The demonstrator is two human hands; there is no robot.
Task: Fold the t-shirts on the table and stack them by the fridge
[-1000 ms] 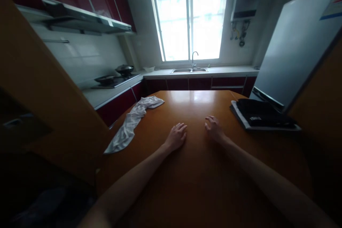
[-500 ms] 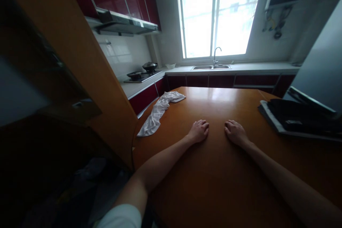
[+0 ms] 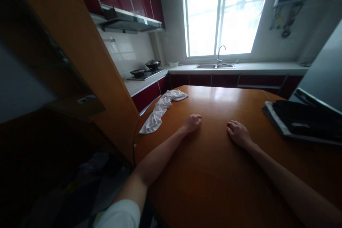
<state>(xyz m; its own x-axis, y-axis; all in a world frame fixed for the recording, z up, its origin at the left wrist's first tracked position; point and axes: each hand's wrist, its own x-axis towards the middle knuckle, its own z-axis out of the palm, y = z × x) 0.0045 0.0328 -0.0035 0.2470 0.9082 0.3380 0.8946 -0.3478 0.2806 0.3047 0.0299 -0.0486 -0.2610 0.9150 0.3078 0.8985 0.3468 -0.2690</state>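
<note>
Taking twelve o'clock as straight ahead of the person, both hands lie over the middle of the wooden table [image 3: 213, 174], apart from each other. The right hand [image 3: 239, 134] rests on the wood with its fingers loosely bent and released, apparently holding nothing. The left hand [image 3: 191, 123] is curled downward; its fingertips are partly hidden, so I cannot tell whether they are clenched, though no object shows in it. The rumpled pale cloth [image 3: 161, 109] lies along the table's left edge, at about ten o'clock from the left hand, near but not touching it. A stack of folded dark fabric [image 3: 300, 115] sits between two and three o'clock from the right hand, likewise apart. I judge the step in hand to be a pause, with neither fabric picked up. Any pick-up would call for a reach: the left hand out toward ten o'clock for the cloth, or the right hand toward three for the stack, fingers spread before closing
</note>
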